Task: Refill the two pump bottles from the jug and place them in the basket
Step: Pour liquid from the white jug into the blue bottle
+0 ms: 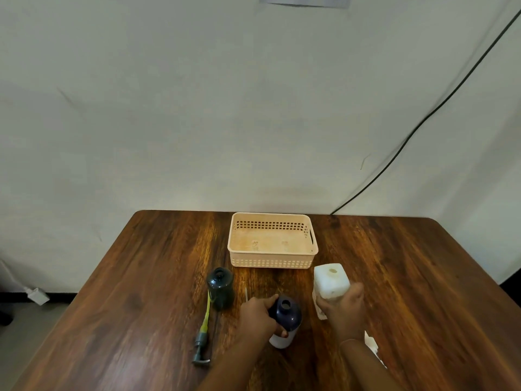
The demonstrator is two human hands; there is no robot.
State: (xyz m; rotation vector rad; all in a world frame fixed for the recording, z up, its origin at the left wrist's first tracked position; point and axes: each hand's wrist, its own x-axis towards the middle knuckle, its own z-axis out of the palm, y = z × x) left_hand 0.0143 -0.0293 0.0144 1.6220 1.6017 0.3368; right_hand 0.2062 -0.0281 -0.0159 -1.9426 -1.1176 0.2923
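The left hand (258,314) is closed around the shoulder of the dark blue pump bottle (284,320), which stands upright on the table (141,277) with its neck open and no pump fitted. The right hand (342,311) is wrapped around the lower body of the white jug (331,280). The jug's open mouth faces upward; whether its base is on the table or lifted cannot be told.

Key relation: the jug stands just to the right of the held bottle, with a narrow gap between them. The open neck of the bottle lies to the left of the right hand and slightly nearer the person than the jug mouth. Both long axes are close to vertical. The judged next step is a pour, which requires tilting the jug leftward until its mouth is above the bottle neck. The right hand carries that move; the left hand only steadies the target.

The second dark bottle (220,289) stands upright, also open, to the left of the left hand and slightly beyond it. A removed pump head with yellow-green tube (204,328) lies on the table left of the left hand, its long axis running toward and away from the person.

The basket (272,262) sits beyond both hands, roughly centred between them, and holds no bottle
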